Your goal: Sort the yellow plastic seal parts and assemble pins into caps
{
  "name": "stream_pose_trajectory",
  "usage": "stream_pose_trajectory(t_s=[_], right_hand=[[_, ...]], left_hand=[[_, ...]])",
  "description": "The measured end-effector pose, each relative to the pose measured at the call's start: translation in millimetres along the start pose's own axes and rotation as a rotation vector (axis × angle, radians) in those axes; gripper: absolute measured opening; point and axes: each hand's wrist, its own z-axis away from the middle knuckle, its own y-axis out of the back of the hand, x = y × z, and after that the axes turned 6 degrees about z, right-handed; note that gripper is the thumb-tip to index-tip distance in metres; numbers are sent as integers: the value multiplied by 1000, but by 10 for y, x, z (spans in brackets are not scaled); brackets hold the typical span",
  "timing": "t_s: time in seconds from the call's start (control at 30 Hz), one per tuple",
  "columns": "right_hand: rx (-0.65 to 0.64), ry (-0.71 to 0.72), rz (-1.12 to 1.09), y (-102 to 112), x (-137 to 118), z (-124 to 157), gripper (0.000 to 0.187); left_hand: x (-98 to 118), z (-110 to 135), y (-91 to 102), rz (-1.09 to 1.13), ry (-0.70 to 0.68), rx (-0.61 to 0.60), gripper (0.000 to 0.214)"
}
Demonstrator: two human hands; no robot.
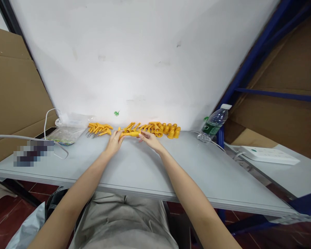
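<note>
In the head view a yellow plastic piece [133, 134] with a ridged, stepped left part is held level just above the table. My left hand [114, 141] is closed around its left end. The fingers of my right hand [149, 139] pinch its right end. Behind my hands lies a row of yellow funnel-like parts [155, 126]. To their right stand several short yellow cup-like parts [171, 130]. Left of my left hand is a heap of small yellow curved parts [100, 128] with thin metal bits hanging from them. Fine detail is too small to tell.
A clear plastic bag [69, 131] and a white cable [60, 155] are at the left of the grey table [137, 166], near a blurred-out object [33, 153]. At right, a bottle [215, 123] leans by a blue post. Beyond it lies a white power strip [268, 154].
</note>
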Motion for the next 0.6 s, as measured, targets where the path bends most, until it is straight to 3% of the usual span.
stream_pose_trajectory(t_s=[0.13, 0.33, 0.6], right_hand=[[-23, 63, 14, 43, 3, 10, 68], [-10, 57, 5, 2, -5, 9, 62], [34, -79, -109, -88, -34, -2, 63]], left_hand=[[-6, 1, -3, 13, -7, -4, 33], [-7, 3, -4, -5, -10, 7, 33], [11, 8, -3, 18, 7, -23, 34]])
